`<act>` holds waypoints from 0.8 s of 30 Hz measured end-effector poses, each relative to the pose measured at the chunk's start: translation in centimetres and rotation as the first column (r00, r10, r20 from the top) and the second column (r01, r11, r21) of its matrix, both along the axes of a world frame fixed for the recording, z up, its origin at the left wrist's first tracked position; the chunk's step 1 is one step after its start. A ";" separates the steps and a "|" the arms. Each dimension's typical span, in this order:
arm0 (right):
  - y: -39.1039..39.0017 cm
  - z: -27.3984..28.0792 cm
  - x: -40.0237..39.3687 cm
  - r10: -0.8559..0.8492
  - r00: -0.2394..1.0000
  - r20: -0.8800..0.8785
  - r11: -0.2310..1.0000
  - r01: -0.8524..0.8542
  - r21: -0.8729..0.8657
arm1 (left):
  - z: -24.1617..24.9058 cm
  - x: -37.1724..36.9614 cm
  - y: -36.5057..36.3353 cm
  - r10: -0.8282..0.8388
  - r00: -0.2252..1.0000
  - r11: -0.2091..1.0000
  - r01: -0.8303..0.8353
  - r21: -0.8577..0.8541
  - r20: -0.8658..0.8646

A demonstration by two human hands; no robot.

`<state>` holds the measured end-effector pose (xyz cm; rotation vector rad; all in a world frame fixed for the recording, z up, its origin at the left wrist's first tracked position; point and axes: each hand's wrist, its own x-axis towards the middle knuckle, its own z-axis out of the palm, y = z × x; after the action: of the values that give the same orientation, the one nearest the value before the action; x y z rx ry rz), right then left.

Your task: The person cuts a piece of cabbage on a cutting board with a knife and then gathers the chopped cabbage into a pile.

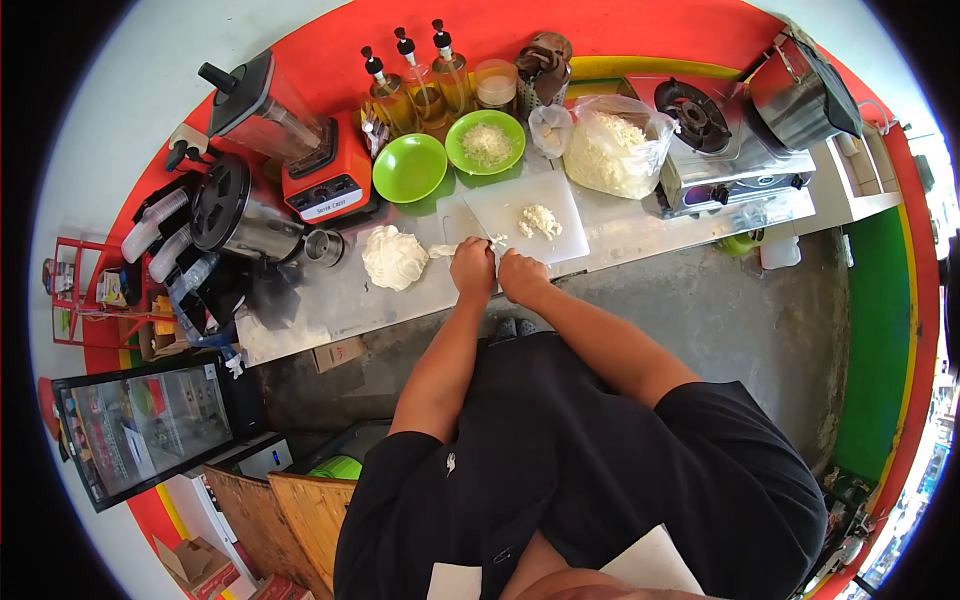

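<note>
My left hand (472,268) is closed at the near edge of a white cutting board (559,200), with a pale strip of food (440,250) beside its fingers. What it grips is mostly hidden. Close by on the right, my right hand (522,277) is curled round what looks like a knife handle; the thin blade (480,226) is hard to make out against the board. Small white chopped pieces (541,222) lie in a heap on the board, and a few crumbs are near my fingertips. A soft white bundle (395,257) rests left of the board.
Behind the board stand an empty green bowl (410,168), a green plate (486,168) of white shreds and a filled plastic bag (615,155). Pump bottles (425,90) line the wall. A red blender (325,185) is left, a gas stove (735,165) right.
</note>
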<state>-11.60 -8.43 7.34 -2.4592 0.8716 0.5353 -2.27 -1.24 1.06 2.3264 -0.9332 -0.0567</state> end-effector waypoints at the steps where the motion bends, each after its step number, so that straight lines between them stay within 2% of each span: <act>1: 0.4 -0.6 -0.3 -0.029 0.999 0.021 1.000 0.029 -0.004 | 0.2 0.1 0.1 -0.001 1.000 1.000 0.001 0.001 0.006; 6: 0.1 -1.5 -0.7 -0.070 0.997 0.020 0.997 0.070 0.023 | 1.0 0.2 -0.2 0.009 0.998 0.999 -0.007 0.039 -0.055; 10: 0.0 -1.1 0.1 -0.023 0.999 0.031 1.000 0.023 -0.009 | 1.4 0.3 -0.2 0.004 0.998 0.999 -0.001 0.050 -0.057; 12: 0.3 -0.9 0.1 -0.017 1.000 0.014 1.000 0.017 -0.018 | 1.3 0.3 -0.3 0.065 0.991 0.997 -0.059 0.057 -0.114; 14: 1.0 -1.3 -0.4 -0.065 0.995 0.075 0.998 0.067 -0.021 | 1.0 0.3 -0.1 0.055 0.994 0.997 -0.050 0.051 -0.097; 18: 0.6 -1.7 -1.1 -0.125 0.989 0.074 0.992 0.123 0.035 | 0.9 0.2 -0.1 0.052 0.997 0.999 -0.051 0.013 -0.065; 20: 0.0 -1.7 -1.0 -0.014 0.998 0.066 1.000 0.013 0.014 | 1.1 0.1 -0.2 0.049 0.996 0.998 -0.046 0.036 -0.080; 24: 0.5 -1.2 -0.2 -0.003 0.998 0.063 0.999 0.005 -0.041 | 1.0 0.3 0.1 0.019 0.996 0.998 -0.014 0.057 -0.084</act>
<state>-11.78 -7.97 6.13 -2.4964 0.8701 0.4395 -1.97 -1.15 2.11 2.3636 -0.8809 -0.1753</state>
